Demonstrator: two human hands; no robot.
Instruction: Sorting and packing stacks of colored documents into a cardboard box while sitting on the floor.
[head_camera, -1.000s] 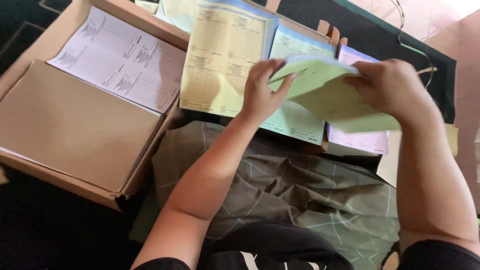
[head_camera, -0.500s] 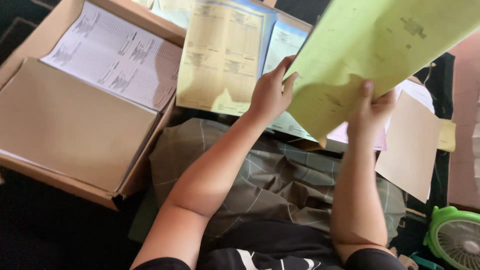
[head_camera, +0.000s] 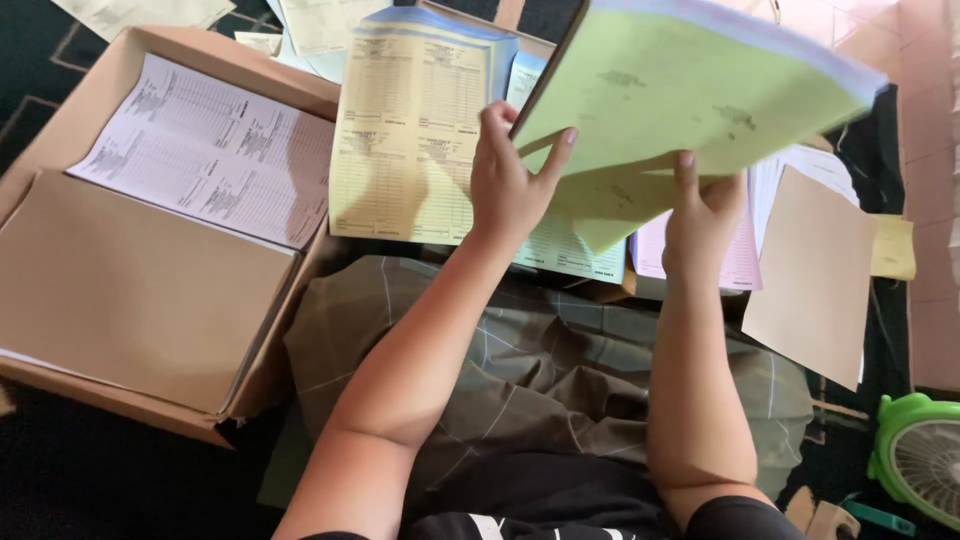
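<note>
Both of my hands hold up a thick stack of green sheets (head_camera: 690, 90) with pale purple sheets on top, tilted toward me. My left hand (head_camera: 510, 180) grips its left edge, thumb and fingers around the corner. My right hand (head_camera: 700, 215) supports it from underneath at the lower edge. Below the raised stack lie a pile of yellow printed forms (head_camera: 410, 140), a light blue-green form (head_camera: 565, 255) and pink sheets (head_camera: 745, 255).
An open cardboard box (head_camera: 250, 60) at left holds white printed sheets (head_camera: 210, 150) and a brown board (head_camera: 120, 290). A brown card sheet (head_camera: 810, 275) lies at right. A green fan (head_camera: 920, 455) sits at the lower right. A checked cloth (head_camera: 560, 370) covers my lap.
The green stack has been lifted higher and tilted up toward the camera. My right hand shifted under its lower edge, uncovering the brown card sheet and pink sheets.
</note>
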